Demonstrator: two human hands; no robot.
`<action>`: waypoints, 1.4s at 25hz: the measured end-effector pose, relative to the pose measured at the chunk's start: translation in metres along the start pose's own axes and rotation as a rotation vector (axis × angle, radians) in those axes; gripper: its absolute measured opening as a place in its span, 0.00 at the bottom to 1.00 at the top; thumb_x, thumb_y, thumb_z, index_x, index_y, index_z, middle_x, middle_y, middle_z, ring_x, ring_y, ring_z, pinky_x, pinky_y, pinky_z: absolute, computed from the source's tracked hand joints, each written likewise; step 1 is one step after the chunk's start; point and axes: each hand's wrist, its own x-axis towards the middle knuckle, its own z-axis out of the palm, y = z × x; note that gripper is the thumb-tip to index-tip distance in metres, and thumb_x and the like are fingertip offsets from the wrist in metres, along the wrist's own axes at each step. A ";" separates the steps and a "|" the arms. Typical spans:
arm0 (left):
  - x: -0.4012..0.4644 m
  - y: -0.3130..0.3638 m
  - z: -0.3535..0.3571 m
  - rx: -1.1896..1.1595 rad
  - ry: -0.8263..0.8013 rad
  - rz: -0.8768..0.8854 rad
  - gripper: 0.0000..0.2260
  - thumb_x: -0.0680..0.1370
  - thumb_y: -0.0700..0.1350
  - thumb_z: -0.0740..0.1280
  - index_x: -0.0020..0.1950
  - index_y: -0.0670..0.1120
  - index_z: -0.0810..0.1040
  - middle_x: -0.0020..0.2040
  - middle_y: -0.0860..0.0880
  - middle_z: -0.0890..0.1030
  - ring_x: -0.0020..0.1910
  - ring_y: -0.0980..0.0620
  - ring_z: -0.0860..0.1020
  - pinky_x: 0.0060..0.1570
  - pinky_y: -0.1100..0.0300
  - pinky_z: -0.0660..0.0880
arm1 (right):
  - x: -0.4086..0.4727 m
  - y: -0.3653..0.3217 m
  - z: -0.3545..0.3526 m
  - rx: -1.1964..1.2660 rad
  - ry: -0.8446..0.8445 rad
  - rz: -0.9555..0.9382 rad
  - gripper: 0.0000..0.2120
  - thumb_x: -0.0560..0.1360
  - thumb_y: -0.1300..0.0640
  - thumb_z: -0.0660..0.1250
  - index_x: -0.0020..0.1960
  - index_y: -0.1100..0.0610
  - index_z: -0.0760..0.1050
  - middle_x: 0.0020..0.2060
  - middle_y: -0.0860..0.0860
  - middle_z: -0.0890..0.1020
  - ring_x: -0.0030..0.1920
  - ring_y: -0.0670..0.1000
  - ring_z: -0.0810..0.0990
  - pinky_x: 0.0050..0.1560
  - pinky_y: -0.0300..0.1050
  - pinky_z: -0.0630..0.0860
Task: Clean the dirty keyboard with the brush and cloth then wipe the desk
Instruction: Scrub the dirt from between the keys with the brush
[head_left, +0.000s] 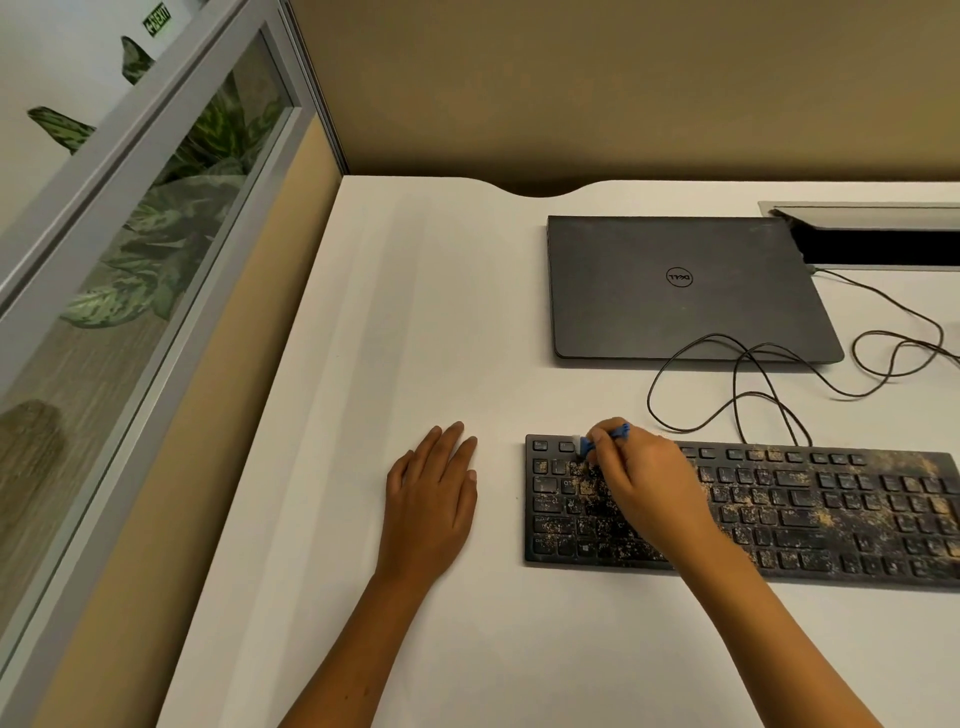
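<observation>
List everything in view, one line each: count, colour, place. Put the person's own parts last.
keyboard: one, black, strewn with tan crumbs, near right of the desk
brush: one, blue, at the keyboard's far left corner, in the right hand
laptop: one, dark grey, closed, beyond the keyboard
cable: one, black, looped between laptop and keyboard
cable hatch: one, grey, open, far right of the desk
desk: one, white
partition: one, glass with grey frame, left, green plants behind
left hand: flat on the desk, left of the keyboard
right hand: over the keyboard's left end, fingers gripping the brush
</observation>
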 end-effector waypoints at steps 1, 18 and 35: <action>0.000 0.000 0.000 0.000 0.000 -0.001 0.19 0.82 0.49 0.54 0.70 0.48 0.74 0.73 0.50 0.72 0.73 0.49 0.67 0.66 0.54 0.61 | 0.000 0.001 -0.001 0.029 0.009 0.011 0.13 0.81 0.52 0.54 0.45 0.53 0.75 0.31 0.48 0.79 0.29 0.47 0.75 0.30 0.48 0.73; 0.000 0.001 0.000 -0.005 0.004 0.002 0.19 0.82 0.49 0.54 0.70 0.48 0.75 0.73 0.49 0.72 0.73 0.49 0.67 0.66 0.54 0.62 | -0.001 0.010 -0.006 0.061 0.099 0.045 0.13 0.81 0.53 0.55 0.45 0.54 0.76 0.33 0.51 0.81 0.32 0.49 0.77 0.34 0.53 0.75; 0.001 0.001 -0.001 0.003 -0.004 0.000 0.20 0.82 0.49 0.54 0.69 0.48 0.75 0.72 0.49 0.72 0.72 0.49 0.68 0.66 0.54 0.61 | -0.005 0.018 -0.011 0.090 0.090 0.050 0.14 0.80 0.51 0.54 0.45 0.54 0.76 0.34 0.52 0.81 0.33 0.50 0.78 0.35 0.53 0.76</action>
